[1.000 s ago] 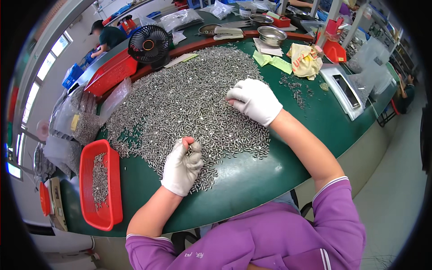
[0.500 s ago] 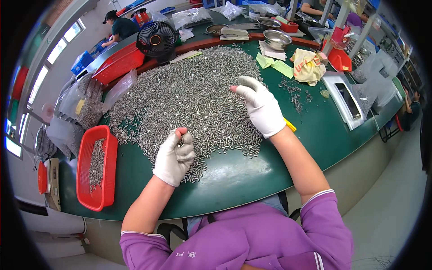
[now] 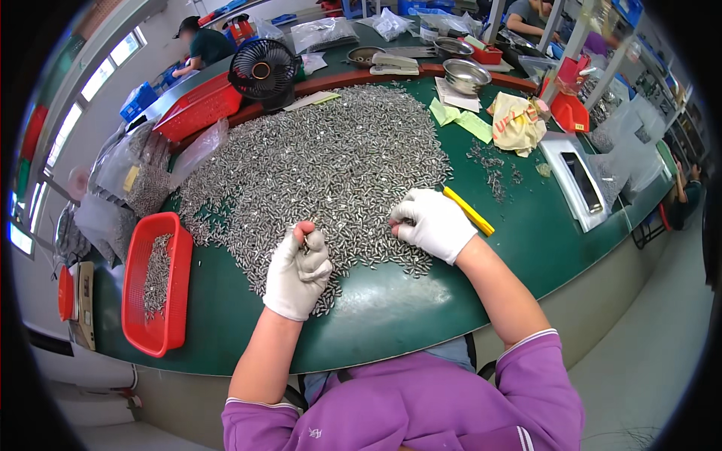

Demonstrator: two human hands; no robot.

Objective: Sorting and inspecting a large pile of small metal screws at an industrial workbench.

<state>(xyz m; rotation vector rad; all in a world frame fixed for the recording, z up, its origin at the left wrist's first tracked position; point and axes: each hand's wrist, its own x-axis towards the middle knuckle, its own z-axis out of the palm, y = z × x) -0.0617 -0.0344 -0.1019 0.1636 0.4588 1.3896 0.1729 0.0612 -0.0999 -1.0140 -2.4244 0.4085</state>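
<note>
A wide heap of small metal pin-like pieces (image 3: pixel 323 158) covers the middle of the green table (image 3: pixel 398 316). My left hand (image 3: pixel 298 272), in a white glove with bare fingertips showing, is held over the heap's near edge. Its fingers are curled in and the thumb presses against them; whatever is between them is too small to name. At the heap's right near side, my gloved right hand (image 3: pixel 435 224) is closed, its fingertips bent down at the pieces, and its grip is hidden. Just beyond that hand lies a slim yellow tool (image 3: pixel 468 210).
A red basket (image 3: pixel 180 293) with some pieces stands at left, beside a scale (image 3: pixel 83 301) and filled plastic bags (image 3: pixel 139 180). Behind the heap are a black fan (image 3: pixel 262 69) and metal bowls (image 3: pixel 466 75). Rightward lie a crumpled yellow bag (image 3: pixel 517 124) and a phone-like device (image 3: pixel 582 180).
My right hand has come nearer and down to the heap, its fingers curling in, uncovering the yellow tool. My left hand stays closed in nearly the same place.
</note>
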